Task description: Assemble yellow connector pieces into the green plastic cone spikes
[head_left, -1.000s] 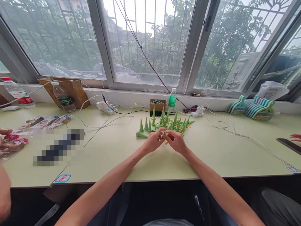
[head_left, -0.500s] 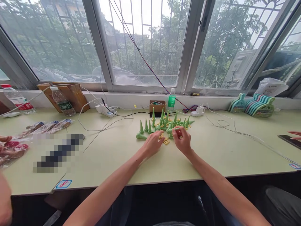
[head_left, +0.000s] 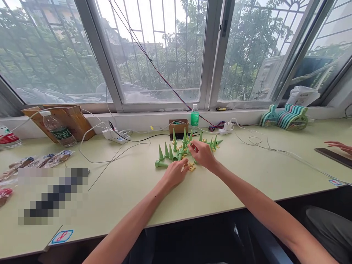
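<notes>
Several green pointed watering spikes [head_left: 184, 138] stand and lie in a cluster in the middle of the table. Small yellow plastic pieces [head_left: 191, 167] lie in front of them. My left hand [head_left: 175, 173] rests low at the near side of the cluster, its thumb and fingers apart beside the yellow pieces. Above the spikes, my right hand [head_left: 203, 154] is closed in a pinch; what its fingertips hold is too small to make out. One green spike [head_left: 161, 164] lies on its side left of my left hand. My right hand hides part of the cluster.
A green-labelled bottle [head_left: 194, 116] and a small cardboard box [head_left: 178, 126] stand behind the spikes. White cables [head_left: 112, 160] and power strips [head_left: 117, 136] lie along the back. Fan-shaped boards [head_left: 292, 118] stand at right. Another person's hand [head_left: 339, 146] is by a dark phone [head_left: 334, 158].
My view has swung to the right. My right hand has moved away from me, farther over the spikes; the green spike seen at its fingers before is no longer plain there. My left hand stays by the yellow pieces.
</notes>
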{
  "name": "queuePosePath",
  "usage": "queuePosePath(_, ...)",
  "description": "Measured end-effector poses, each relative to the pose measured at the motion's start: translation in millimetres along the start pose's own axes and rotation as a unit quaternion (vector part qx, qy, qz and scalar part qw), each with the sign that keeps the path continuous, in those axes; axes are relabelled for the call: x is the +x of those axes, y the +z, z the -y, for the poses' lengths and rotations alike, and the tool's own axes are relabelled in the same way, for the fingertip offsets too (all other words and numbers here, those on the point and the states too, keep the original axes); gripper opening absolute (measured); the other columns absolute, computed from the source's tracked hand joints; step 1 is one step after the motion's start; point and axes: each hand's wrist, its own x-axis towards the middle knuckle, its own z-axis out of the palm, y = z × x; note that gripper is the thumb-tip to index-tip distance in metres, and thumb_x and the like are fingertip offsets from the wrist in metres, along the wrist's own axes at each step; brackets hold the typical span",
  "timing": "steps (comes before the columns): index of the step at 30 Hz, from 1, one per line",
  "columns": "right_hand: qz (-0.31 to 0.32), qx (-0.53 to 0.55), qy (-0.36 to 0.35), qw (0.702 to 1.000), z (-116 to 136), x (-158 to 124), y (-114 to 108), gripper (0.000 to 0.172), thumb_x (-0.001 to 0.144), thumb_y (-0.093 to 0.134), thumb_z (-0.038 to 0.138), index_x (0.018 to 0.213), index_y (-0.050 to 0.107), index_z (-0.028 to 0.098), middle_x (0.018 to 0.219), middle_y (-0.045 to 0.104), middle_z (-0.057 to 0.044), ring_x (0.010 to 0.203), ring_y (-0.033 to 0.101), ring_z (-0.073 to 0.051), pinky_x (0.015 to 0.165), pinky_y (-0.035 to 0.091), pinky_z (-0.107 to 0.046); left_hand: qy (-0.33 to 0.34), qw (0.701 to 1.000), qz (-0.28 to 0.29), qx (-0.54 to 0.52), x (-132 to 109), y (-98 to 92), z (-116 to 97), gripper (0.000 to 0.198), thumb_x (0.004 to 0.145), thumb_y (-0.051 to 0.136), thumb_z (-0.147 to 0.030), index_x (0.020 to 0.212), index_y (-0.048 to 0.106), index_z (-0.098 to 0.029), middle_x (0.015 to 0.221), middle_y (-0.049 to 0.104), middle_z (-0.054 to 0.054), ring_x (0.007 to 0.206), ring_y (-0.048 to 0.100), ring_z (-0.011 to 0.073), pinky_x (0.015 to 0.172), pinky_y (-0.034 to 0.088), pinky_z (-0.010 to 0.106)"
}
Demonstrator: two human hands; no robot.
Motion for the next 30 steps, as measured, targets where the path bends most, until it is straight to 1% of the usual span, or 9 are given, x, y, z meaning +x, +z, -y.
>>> queuePosePath(3,0.060,-0.021,0.028,0.998,-0.5,13.2,4.0,0.011,0.090,0.048,0.023,0.083,0.055,0.018,0.065,0.059,0.000,0.054,0.047,-0.012,0.057,0.033,-0.022,0.002,1.000,-0.020,-0.001,1.0,-0.1,-0.1,0.020,0.091,0.045,-0.032,0.106,0.057,-0.024,0.094,0.071,0.005,0.083,0.067,0.0231,0.069,0.046,0.030)
queuePosePath(5,0.088,-0.043,0.040,0.994,-0.3,18.7,6.4,0.011,0.089,0.049,0.022,0.081,0.055,0.018,0.063,0.057,0.000,0.054,0.047,-0.013,0.055,0.031,-0.022,0.004,1.000,-0.021,-0.001,1.4,-1.1,-1.6,0.020,0.091,0.046,-0.032,0.106,0.056,-0.024,0.095,0.071,0.005,0.083,0.067,0.0236,0.068,0.045,0.030)
queuePosePath(11,0.126,-0.069,0.063,0.988,0.9,21.2,12.3,0.015,0.090,0.049,0.020,0.076,0.054,0.017,0.062,0.057,-0.003,0.052,0.047,-0.013,0.054,0.029,-0.023,-0.001,1.000,-0.001,-0.018,2.0,-5.4,-7.8,0.016,0.090,0.048,-0.029,0.103,0.056,-0.023,0.102,0.071,0.005,0.090,0.067,0.0244,0.067,0.045,0.029)
queuePosePath(13,0.137,-0.079,0.072,0.985,0.1,19.9,14.8,0.017,0.091,0.048,0.019,0.074,0.053,0.017,0.061,0.056,-0.003,0.052,0.047,-0.013,0.052,0.028,-0.023,-0.001,1.000,-0.003,-0.026,2.4,-5.1,-8.4,0.016,0.090,0.048,-0.027,0.103,0.056,-0.023,0.100,0.071,0.005,0.088,0.067,0.0242,0.066,0.045,0.029)
queuePosePath(19,0.149,-0.093,0.088,0.980,-4.7,17.7,21.5,0.019,0.091,0.048,0.018,0.073,0.052,0.017,0.060,0.054,-0.002,0.051,0.046,-0.012,0.051,0.028,-0.023,0.000,0.999,-0.037,-0.001,3.8,-1.4,-6.0,0.017,0.090,0.046,-0.025,0.103,0.056,-0.021,0.093,0.069,0.007,0.083,0.066,0.0240,0.063,0.043,0.028)
queuePosePath(25,0.143,-0.077,0.105,0.981,-10.2,16.1,28.3,0.019,0.090,0.048,0.016,0.071,0.051,0.017,0.059,0.053,-0.002,0.050,0.047,-0.012,0.051,0.030,-0.023,-0.007,1.000,-0.027,0.006,3.8,0.2,-5.3,0.014,0.089,0.047,-0.025,0.100,0.055,-0.021,0.092,0.069,0.006,0.083,0.066,0.0246,0.061,0.042,0.028)
queuePosePath(30,0.124,-0.064,0.128,0.982,-13.9,14.2,33.9,0.022,0.091,0.046,0.017,0.070,0.049,0.018,0.055,0.050,-0.001,0.046,0.047,-0.012,0.047,0.030,-0.023,-0.011,0.999,-0.032,-0.008,4.7,1.3,-5.4,0.012,0.089,0.048,-0.025,0.097,0.056,-0.021,0.091,0.069,0.006,0.083,0.066,0.0242,0.062,0.043,0.028)
